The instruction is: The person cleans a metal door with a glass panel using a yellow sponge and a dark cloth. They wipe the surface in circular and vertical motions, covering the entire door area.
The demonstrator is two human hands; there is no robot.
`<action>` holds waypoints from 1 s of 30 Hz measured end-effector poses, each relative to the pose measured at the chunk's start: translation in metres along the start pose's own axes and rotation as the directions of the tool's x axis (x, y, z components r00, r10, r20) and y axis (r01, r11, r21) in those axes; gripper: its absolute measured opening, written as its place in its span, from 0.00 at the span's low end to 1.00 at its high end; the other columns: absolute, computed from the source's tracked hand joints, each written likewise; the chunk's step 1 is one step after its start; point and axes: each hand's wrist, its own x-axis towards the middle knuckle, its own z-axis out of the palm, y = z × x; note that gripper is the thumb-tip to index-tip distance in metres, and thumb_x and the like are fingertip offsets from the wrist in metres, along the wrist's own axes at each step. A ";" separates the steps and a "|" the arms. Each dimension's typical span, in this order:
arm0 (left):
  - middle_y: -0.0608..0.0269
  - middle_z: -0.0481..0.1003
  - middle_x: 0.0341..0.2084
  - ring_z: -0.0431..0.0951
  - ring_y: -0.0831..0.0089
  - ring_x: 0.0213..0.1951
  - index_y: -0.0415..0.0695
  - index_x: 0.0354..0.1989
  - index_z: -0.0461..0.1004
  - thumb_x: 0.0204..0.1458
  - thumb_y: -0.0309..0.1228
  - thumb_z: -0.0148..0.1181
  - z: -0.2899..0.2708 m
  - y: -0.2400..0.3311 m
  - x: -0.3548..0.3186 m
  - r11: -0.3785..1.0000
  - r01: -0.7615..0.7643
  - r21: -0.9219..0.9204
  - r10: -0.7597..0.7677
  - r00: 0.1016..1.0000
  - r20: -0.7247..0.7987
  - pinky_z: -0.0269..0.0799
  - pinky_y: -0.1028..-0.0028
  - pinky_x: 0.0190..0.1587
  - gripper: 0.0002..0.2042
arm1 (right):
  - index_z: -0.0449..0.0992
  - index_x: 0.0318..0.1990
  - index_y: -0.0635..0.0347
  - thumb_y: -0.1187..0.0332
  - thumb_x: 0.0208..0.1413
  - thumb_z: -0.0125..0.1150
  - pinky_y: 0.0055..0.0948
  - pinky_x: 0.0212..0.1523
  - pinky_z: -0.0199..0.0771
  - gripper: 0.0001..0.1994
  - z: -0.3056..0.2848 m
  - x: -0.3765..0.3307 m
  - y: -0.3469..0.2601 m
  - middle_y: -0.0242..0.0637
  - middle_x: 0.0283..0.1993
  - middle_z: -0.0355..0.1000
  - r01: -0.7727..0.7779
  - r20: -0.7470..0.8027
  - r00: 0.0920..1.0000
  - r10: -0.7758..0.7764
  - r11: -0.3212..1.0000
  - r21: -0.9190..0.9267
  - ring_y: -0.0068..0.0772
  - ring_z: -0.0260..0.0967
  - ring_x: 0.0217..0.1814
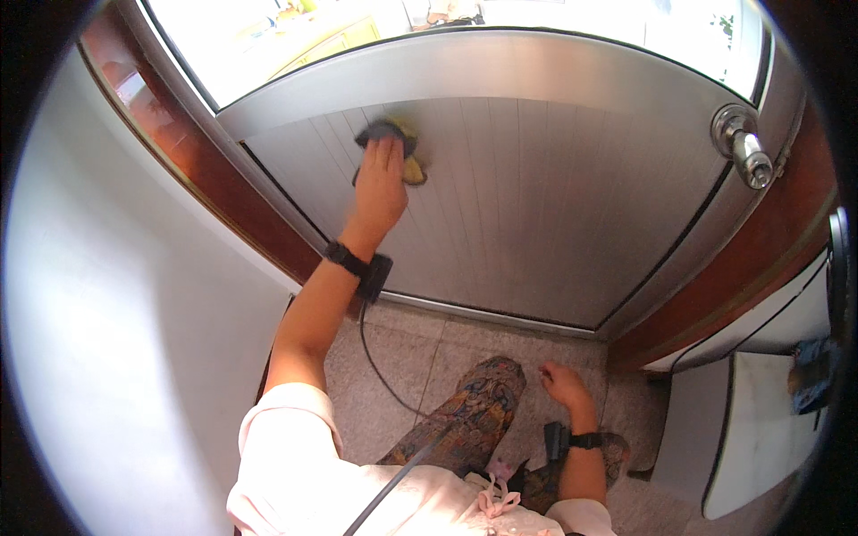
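Note:
My left hand is closed on a dark grey and yellow cloth, pressing it against the ribbed lower panel of a silvery metal door. The cloth sits in the panel's upper left part, bunched under my fingers, and looks slightly smeared by motion. My right hand hangs low beside my knee, away from the door. Its fingers are loosely bent and slightly apart, with nothing seen in them. Each wrist wears a black strap with a small box.
A metal door knob sticks out at the upper right. Brown frames flank the door, with a white wall on the left. A white-topped piece of furniture stands at the right. A black cable hangs from my left wrist.

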 end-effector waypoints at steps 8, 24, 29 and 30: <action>0.47 0.60 0.43 0.60 0.48 0.46 0.30 0.43 0.61 0.33 0.14 0.48 -0.001 -0.011 0.009 1.000 0.006 -0.026 -0.008 0.998 -0.055 0.58 0.63 0.51 0.22 | 0.67 0.45 0.61 0.67 0.49 0.49 0.34 0.45 0.65 0.15 0.009 0.003 0.007 0.46 0.44 0.67 0.020 -0.013 1.000 -0.021 1.000 -0.010 0.45 0.65 0.45; 0.48 0.59 0.42 0.60 0.49 0.46 0.31 0.43 0.62 0.35 0.16 0.48 -0.014 -0.005 0.020 0.998 0.045 -0.044 -0.048 0.997 -0.060 0.60 0.64 0.48 0.20 | 0.69 0.42 0.60 0.69 0.45 0.49 0.39 0.45 0.64 0.15 0.015 0.006 0.009 0.47 0.42 0.68 0.057 -0.051 0.997 -0.055 0.997 0.044 0.49 0.64 0.45; 0.47 0.60 0.43 0.59 0.49 0.47 0.31 0.43 0.62 0.35 0.16 0.47 0.007 -0.009 -0.027 0.995 0.042 -0.086 -0.031 0.991 0.129 0.58 0.64 0.50 0.21 | 0.69 0.43 0.59 0.68 0.45 0.49 0.39 0.46 0.64 0.15 0.018 0.007 0.009 0.47 0.43 0.68 0.076 -0.084 0.994 -0.071 0.995 0.058 0.49 0.64 0.45; 0.46 0.60 0.43 0.59 0.49 0.47 0.31 0.43 0.62 0.34 0.15 0.47 0.012 -0.012 -0.036 0.996 0.006 -0.091 0.002 0.996 0.088 0.57 0.64 0.50 0.21 | 0.69 0.43 0.59 0.68 0.45 0.49 0.39 0.46 0.64 0.15 0.019 0.008 0.011 0.47 0.43 0.68 0.085 -0.091 0.993 -0.080 0.994 0.061 0.49 0.64 0.45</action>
